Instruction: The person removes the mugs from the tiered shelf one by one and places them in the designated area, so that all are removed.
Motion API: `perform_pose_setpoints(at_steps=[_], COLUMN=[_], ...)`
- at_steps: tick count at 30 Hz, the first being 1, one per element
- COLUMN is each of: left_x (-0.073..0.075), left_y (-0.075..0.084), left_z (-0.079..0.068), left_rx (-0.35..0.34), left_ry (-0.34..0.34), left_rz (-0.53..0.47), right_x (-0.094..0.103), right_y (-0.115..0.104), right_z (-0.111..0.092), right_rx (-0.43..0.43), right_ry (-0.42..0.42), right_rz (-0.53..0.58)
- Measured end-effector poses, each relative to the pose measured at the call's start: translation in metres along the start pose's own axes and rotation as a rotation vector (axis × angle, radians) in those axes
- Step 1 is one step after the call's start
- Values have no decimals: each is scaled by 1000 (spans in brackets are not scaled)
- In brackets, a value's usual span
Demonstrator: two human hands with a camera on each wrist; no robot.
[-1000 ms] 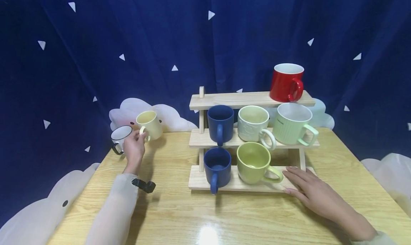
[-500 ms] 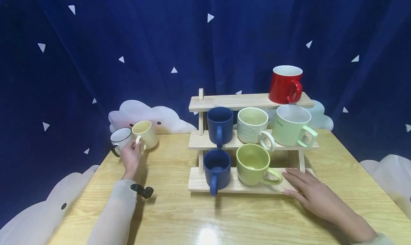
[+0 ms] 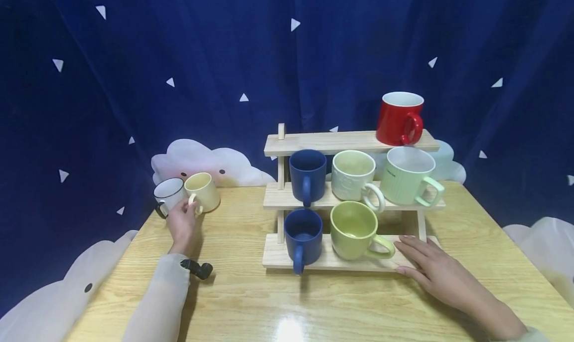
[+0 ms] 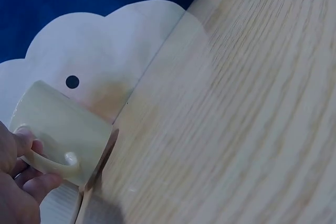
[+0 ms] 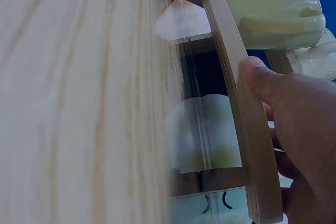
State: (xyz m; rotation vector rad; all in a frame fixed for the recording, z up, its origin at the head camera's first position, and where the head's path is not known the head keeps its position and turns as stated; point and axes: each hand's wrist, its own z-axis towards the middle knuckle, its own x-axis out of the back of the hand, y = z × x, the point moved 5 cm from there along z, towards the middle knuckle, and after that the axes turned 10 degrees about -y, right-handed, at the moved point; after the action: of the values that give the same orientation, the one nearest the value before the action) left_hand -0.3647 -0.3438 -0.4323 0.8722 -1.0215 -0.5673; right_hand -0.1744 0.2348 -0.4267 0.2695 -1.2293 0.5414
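My left hand (image 3: 181, 223) pinches the handle of a pale yellow mug (image 3: 205, 195) at the back left of the table. In the left wrist view the thumb and fingers are round that handle, and the mug (image 4: 63, 127) is upright at the table's far edge. Close on its left stands a white mug (image 3: 169, 195) with a dark rim, partly hidden by the hand. My right hand (image 3: 441, 272) rests with straight fingers on the right end of the bottom shelf of a three-tier wooden rack (image 3: 323, 141). In the right wrist view the thumb touches the shelf's front edge (image 5: 247, 108).
Top tier: a red mug (image 3: 399, 120). Middle tier: a blue mug (image 3: 298, 175), a cream mug (image 3: 347, 182) and a light green ribbed mug (image 3: 401, 182). Bottom tier: a blue mug (image 3: 309, 232) and a yellow-green mug (image 3: 347, 240). A dark blue curtain (image 3: 224, 48) hangs behind the table.
The left hand has brought the pale yellow mug down and slightly left, closer beside the white mug. The right hand and the rack have stayed in place.
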Motion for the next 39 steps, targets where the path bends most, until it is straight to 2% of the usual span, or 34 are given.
perform_pose_setpoints(at_steps=[12,18,23,32,39], left_x=[-1,2,2,2,3], left_y=[2,-5,-7,-11,-9], left_z=[1,3,6,5,2], left_rx=[1,55,63,92,78], left_ry=[-77,-109,-112,-158,-185], left_rz=[-19,-60,-66,-63,-26], right_x=[2,1,0,1,-1], right_y=[-1,-2,0,-1,0], right_z=[-2,1,2,1,-1], right_rx=[-30,-9,-3,-3,4], right_ry=[-14,4,8,5,-1], right_rz=[-1,4,1,2,7])
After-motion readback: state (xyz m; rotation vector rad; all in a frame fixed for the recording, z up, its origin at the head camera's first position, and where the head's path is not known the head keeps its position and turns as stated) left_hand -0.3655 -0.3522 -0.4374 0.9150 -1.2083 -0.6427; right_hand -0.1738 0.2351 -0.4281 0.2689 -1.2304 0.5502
